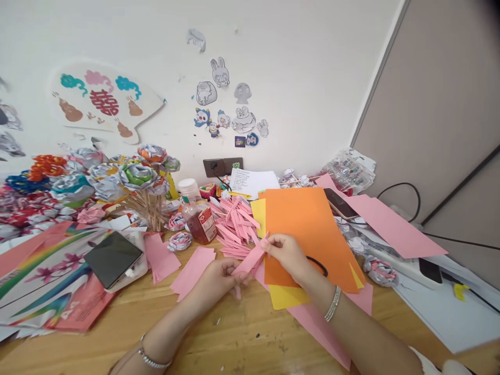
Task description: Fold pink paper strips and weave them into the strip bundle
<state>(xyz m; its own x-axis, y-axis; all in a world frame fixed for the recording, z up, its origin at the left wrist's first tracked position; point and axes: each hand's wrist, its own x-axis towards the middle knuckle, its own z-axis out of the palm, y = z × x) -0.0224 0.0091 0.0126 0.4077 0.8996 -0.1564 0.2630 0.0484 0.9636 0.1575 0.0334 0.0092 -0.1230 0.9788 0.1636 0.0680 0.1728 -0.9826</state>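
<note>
Left hand (222,283), fingers curled nearly closed on the near-left end, and right hand (288,253), pinching the far-right end, hold pink paper strip (250,261) over table (219,341), apparently for steadiness, pink strip pile (233,221) just beyond, presumably for reach.

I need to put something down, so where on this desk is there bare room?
Widest: the near tabletop between the left forearm and the pink sheet under the right forearm; only small specks there. Smaller: between the A4 packet and left forearm. Crowded: the back, with paper flowers, bottle and pink strips, and the right, around the orange sheet.
</note>
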